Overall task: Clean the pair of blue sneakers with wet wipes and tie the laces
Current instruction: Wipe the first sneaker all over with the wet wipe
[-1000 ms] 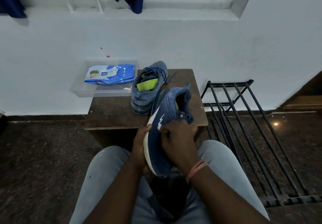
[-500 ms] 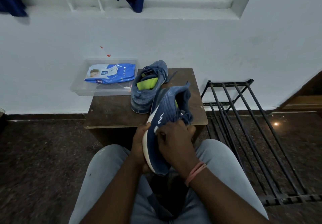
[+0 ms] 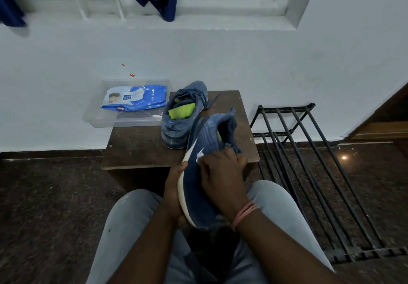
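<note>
From the head view, a blue knit sneaker (image 3: pixel 205 173) with a smooth white sole edge is held tilted over the person's lap, heel end up toward the tabletop (image 3: pixel 141 149). The left hand (image 3: pixel 174 195) cups the sole from below, its fingers curled round the white rim and the thumb tip up on the edge. The right hand (image 3: pixel 220 177) lies over the woven upper, fingers bent and pinching a small white scrap, seemingly a wipe (image 3: pixel 199 156), against the fabric. Just beyond the fingers, the second sneaker (image 3: pixel 183 118) stands on the dark, scuffed wooden tabletop, laces loose, a lime-green insole showing inside. Farther left of it, a clear plastic tray (image 3: pixel 97 120) overhangs the tabletop's edge and holds a glossy blue-and-white wipes pack (image 3: pixel 134 99). To the right of the hands, a black metal rack (image 3: pixel 309 173) of thin round bars lies on the speckled stone floor.
</note>
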`<state>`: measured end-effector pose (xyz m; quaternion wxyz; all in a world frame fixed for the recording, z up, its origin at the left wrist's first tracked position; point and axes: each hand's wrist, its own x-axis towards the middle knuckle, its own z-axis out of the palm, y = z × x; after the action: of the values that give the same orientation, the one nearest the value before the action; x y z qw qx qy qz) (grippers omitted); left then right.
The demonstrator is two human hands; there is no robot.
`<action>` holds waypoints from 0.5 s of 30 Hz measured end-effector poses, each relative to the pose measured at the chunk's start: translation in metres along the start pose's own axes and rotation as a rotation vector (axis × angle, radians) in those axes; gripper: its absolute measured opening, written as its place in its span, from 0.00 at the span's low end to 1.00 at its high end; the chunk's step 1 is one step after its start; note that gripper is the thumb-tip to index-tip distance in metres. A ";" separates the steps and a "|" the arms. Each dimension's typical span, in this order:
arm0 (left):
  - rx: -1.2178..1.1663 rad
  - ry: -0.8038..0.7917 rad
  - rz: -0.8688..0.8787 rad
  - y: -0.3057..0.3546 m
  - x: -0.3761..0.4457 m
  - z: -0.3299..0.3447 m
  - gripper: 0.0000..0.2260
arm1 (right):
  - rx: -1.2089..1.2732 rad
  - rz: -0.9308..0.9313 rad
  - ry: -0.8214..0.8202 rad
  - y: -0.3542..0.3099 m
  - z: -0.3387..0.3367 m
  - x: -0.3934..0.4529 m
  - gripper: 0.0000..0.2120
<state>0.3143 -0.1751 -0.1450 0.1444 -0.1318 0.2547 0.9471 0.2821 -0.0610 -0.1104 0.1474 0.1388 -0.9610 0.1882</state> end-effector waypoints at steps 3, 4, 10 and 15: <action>0.043 0.011 0.001 0.000 0.002 0.003 0.23 | -0.074 0.115 0.077 0.023 -0.005 0.025 0.08; 0.049 0.004 -0.005 0.000 0.003 0.002 0.23 | -0.074 0.173 0.090 0.028 -0.007 0.032 0.09; -0.119 -0.062 0.024 -0.005 0.004 -0.005 0.26 | 0.049 0.127 0.020 -0.003 0.002 0.006 0.11; 0.014 0.006 0.031 -0.004 0.006 0.001 0.24 | -0.044 0.200 0.068 0.019 -0.005 0.029 0.08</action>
<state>0.3094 -0.1701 -0.1481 0.1296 -0.1298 0.2636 0.9470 0.2502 -0.0482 -0.1018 0.1631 0.0323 -0.9685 0.1854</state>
